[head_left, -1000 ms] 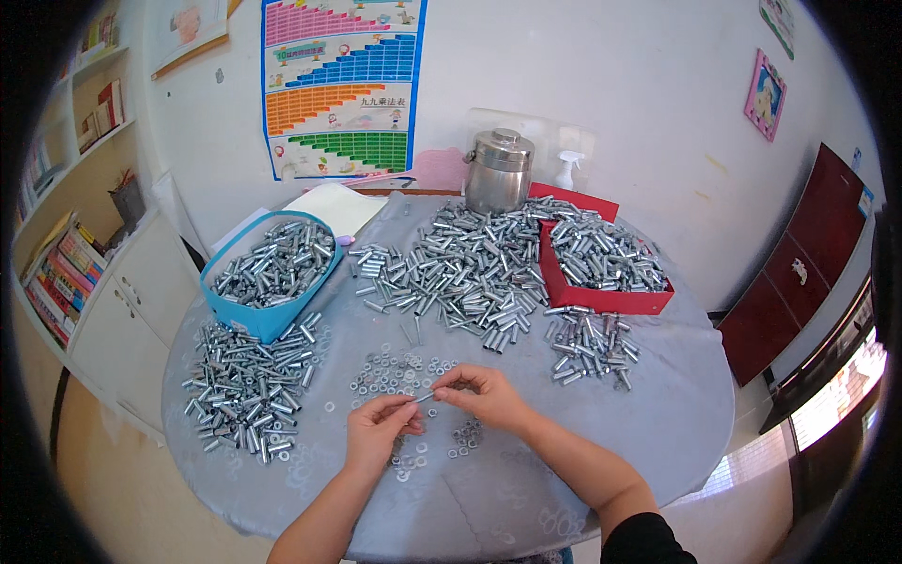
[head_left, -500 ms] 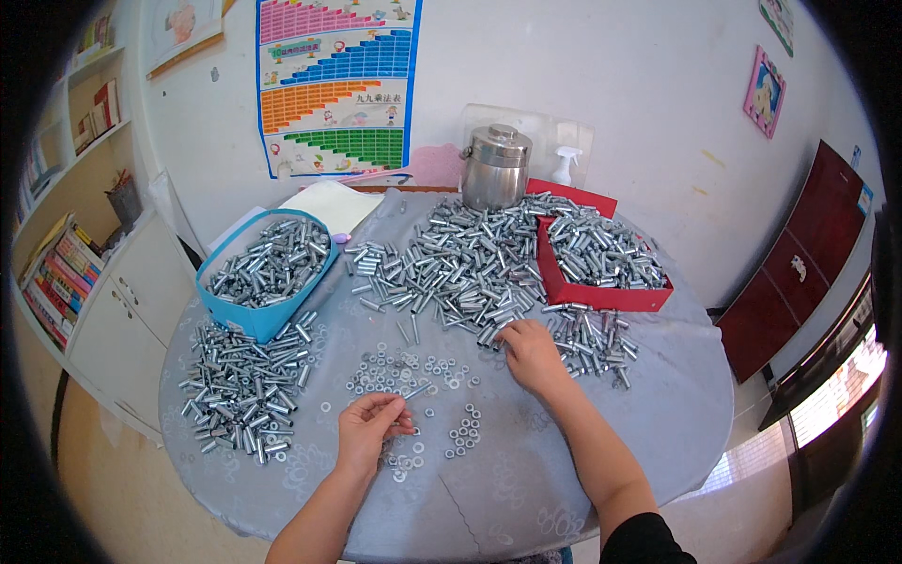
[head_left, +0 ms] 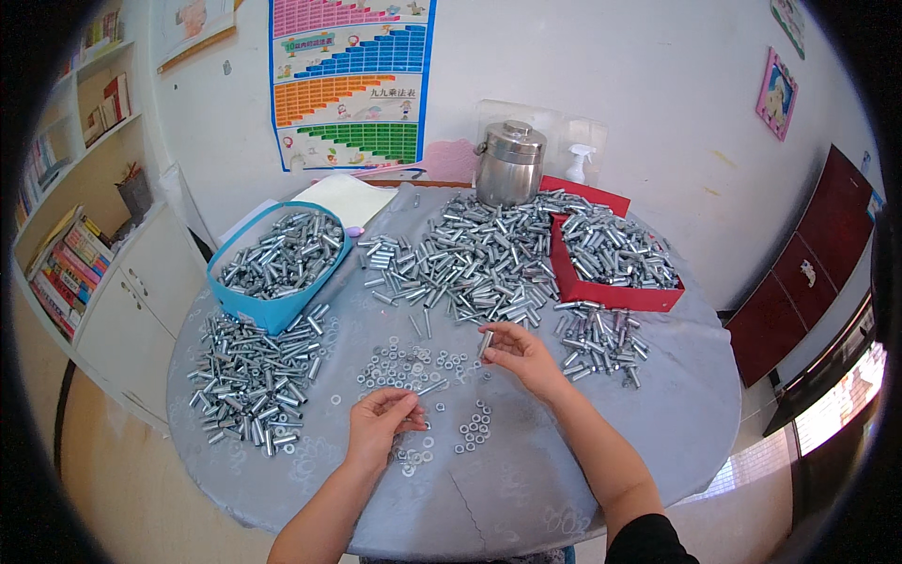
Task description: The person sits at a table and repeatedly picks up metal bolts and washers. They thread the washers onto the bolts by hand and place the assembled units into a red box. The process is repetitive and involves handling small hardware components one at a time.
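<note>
Left hand: the left hand (head_left: 383,428) pinches a slim silver metal rod (head_left: 433,386), its free end slanting up and rightward.
Right hand: the right hand (head_left: 517,359), farther forward, grips a short silver metal tube (head_left: 486,344) near its fingertips, apart from the rod.
Drop risk: both pieces look smooth and are held by small contact areas, so a loose pinch could let either fall.
Scatter risk: a forearm sweeping low could push the loose silver metal rings (head_left: 404,367) just beyond the left hand, since nothing fences them in.
Surface: a round surface under grey patterned cloth (head_left: 573,479); a blue open bin (head_left: 272,313) heaped with metal pieces stands left of and beyond the left hand, a red open box (head_left: 620,297) right of and beyond the right.
Room: beyond both hands, a colourful wall chart (head_left: 352,85); far left, white bookshelves (head_left: 141,324).
</note>
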Available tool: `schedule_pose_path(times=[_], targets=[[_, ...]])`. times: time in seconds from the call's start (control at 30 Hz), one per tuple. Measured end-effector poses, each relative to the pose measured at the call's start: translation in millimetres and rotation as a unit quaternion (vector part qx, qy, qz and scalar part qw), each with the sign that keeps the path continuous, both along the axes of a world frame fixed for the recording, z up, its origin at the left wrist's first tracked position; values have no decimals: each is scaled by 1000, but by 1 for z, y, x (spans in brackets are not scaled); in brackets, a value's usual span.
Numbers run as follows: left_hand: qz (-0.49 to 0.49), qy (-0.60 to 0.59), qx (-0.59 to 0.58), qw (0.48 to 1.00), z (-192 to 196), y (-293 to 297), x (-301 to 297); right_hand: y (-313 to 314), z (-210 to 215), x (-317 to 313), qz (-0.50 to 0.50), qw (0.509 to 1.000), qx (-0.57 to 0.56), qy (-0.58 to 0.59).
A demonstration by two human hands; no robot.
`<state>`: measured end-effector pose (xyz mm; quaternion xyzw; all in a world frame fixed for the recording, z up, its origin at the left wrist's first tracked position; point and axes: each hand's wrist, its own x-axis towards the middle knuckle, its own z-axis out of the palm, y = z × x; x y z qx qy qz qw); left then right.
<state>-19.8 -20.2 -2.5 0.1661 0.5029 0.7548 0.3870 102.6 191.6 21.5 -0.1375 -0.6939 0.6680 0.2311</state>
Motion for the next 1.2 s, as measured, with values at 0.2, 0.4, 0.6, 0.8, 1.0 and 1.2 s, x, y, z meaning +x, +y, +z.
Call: schedule_pose_path(times=[0.2,0.4,0.6,0.8,1.0,1.2], targets=[[-2,-26,-13,1000,8,-3,2,-22,1,-5,37,994,-106,-13],[-7,-23,-10,1000,3,-2,1,-35,1,-6,82,994,-75,-21],[-32,-21,-15,999,10,1,7,-51,-12,-10,120,992,35,-21],[-63,-29,-19,997,6,-2,2,-61,-3,-9,83,983,163,-11],[9,-61,-14,998,11,-4,-3,-20,7,-2,-40,949,274,-154],[-6,-65,-29,997,8,-1,-1,-16,-9,-1,-45,878,442,-178]])
